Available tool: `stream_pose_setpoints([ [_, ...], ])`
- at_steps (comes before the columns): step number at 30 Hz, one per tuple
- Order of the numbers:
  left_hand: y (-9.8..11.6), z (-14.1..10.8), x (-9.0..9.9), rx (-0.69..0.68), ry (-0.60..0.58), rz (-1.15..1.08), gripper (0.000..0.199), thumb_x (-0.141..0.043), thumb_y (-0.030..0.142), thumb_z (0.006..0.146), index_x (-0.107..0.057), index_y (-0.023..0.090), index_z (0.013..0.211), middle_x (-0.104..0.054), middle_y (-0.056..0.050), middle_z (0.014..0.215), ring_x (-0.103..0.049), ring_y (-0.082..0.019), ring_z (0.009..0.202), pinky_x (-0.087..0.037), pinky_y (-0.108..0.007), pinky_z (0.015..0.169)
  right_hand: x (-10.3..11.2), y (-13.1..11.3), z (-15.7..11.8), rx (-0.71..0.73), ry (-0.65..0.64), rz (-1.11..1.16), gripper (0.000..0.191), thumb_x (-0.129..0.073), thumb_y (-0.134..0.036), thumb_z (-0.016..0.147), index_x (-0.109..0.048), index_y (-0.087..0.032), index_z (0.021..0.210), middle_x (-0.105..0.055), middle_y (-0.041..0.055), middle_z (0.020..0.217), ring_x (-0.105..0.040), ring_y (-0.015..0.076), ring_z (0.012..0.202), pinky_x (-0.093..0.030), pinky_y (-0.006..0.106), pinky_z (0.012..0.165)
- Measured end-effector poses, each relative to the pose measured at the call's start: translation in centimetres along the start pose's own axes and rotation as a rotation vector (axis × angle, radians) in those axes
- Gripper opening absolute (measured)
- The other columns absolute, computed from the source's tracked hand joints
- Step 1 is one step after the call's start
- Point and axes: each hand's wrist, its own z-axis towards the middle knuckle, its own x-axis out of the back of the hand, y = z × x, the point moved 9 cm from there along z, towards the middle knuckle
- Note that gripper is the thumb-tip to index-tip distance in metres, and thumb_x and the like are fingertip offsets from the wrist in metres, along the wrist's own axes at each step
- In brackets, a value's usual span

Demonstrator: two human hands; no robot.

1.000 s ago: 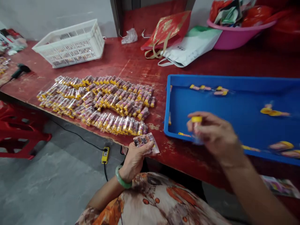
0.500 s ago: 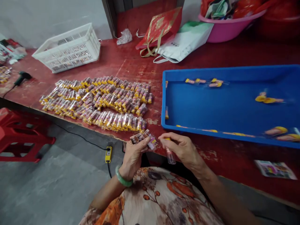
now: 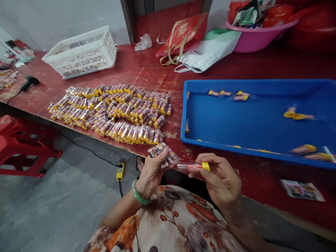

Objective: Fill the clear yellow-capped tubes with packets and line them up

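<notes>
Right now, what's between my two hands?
In the head view, a clear yellow-capped tube held in your right hand spans the gap, its clear end close to the printed packets in your left hand.

A yellow-capped clear tube (image 3: 191, 167), pink-speckled inside, sits level just beside printed card packets (image 3: 163, 154).

Floral blouse (image 3: 168, 220), green jade bangle (image 3: 139, 193)
</notes>
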Motion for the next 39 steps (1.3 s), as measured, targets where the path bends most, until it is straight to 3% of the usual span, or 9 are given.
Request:
stream_pose_setpoints([
  [7, -0.7, -0.5, 0.1, 0.047, 0.011, -0.02, 0.036, -0.085, 0.033, 0.064, -0.067, 0.017, 0.09, -0.069, 0.001, 0.08, -0.063, -0.011, 0.063, -0.057, -0.024, 0.058, -1.1, -1.3, -1.4, 0.248, 0.034, -0.176, 0.026, -0.061, -0.013, 0.084, -0.055, -0.027, 0.106, -0.05, 0.0067, 0.107, -0.061, 0.0197, 0.089, -0.06, 0.036, 0.068],
  [11, -0.2, -1.0, -0.8, -0.008, -0.048, -0.021, 0.034, -0.081, 0.033, 0.069, -0.067, 0.017, 0.096, -0.07, -0.002, 0.094, -0.066, -0.014, 0.077, -0.058, -0.027, 0.067, -1.5, -0.1, -2.4, 0.322, 0.02, -0.277, 0.036, -0.065, -0.011, 0.08, -0.051, -0.029, 0.109, -0.051, 0.0073, 0.105, -0.062, 0.0211, 0.086, -0.06, 0.038, 0.066],
  [15, -0.1, -1.2, -1.0, -0.048, -0.059, 0.005, 0.037, -0.081, 0.036, 0.069, -0.067, 0.017, 0.097, -0.07, -0.004, 0.091, -0.067, -0.017, 0.073, -0.058, -0.031, 0.066, -1.6, 0.8, -2.5, 0.403, 0.018, -0.474, 0.043, -0.073, -0.015, 0.076, -0.051, -0.03, 0.11, -0.056, 0.0074, 0.106, -0.062, 0.0237, 0.091, -0.058, 0.041, 0.071],
  [18, 0.0, -1.0, -0.9, -0.064, -0.088, 0.006, 0.038, -0.084, 0.032, 0.065, -0.068, 0.014, 0.095, -0.071, -0.005, 0.091, -0.067, -0.017, 0.075, -0.056, -0.031, 0.072, -2.4, 0.6, -2.0, 0.435, -0.087, -0.528, 0.041, -0.075, -0.02, 0.076, -0.053, -0.029, 0.11, -0.057, 0.0072, 0.108, -0.061, 0.0234, 0.096, -0.056, 0.041, 0.08],
  [21, -0.2, -0.9, -0.7, -0.033, -0.111, -0.011, 0.035, -0.085, 0.028, 0.064, -0.068, 0.013, 0.091, -0.071, -0.005, 0.089, -0.067, -0.016, 0.074, -0.055, -0.03, 0.074, -3.3, 0.3, -1.3, 0.383, -0.232, -0.519, 0.029, -0.064, -0.018, 0.085, -0.057, -0.026, 0.111, -0.057, 0.0082, 0.113, -0.061, 0.0217, 0.099, -0.055, 0.036, 0.079],
  [27, -1.1, -1.6, -1.3, 0.04, -0.154, -0.001, 0.037, -0.089, 0.023, 0.057, -0.07, 0.013, 0.086, -0.071, -0.004, 0.083, -0.065, -0.015, 0.072, -0.054, -0.027, 0.071, -2.9, -2.0, -0.9, 0.488, -0.053, -0.598, 0.029, -0.058, -0.009, 0.081, -0.058, -0.024, 0.105, -0.06, 0.0064, 0.104, -0.061, 0.0202, 0.09, -0.052, 0.035, 0.076],
  [39, -1.9, -2.4, -1.8, 0.046, -0.206, 0.013, 0.034, -0.088, 0.023, 0.059, -0.071, 0.013, 0.087, -0.071, -0.004, 0.084, -0.064, -0.014, 0.072, -0.053, -0.027, 0.072, -3.8, -4.6, -1.8, 0.605, 0.119, -0.569, 0.03, -0.059, -0.001, 0.077, -0.07, -0.023, 0.095, -0.068, 0.0048, 0.093, -0.066, 0.0177, 0.078, -0.054, 0.03, 0.065],
])
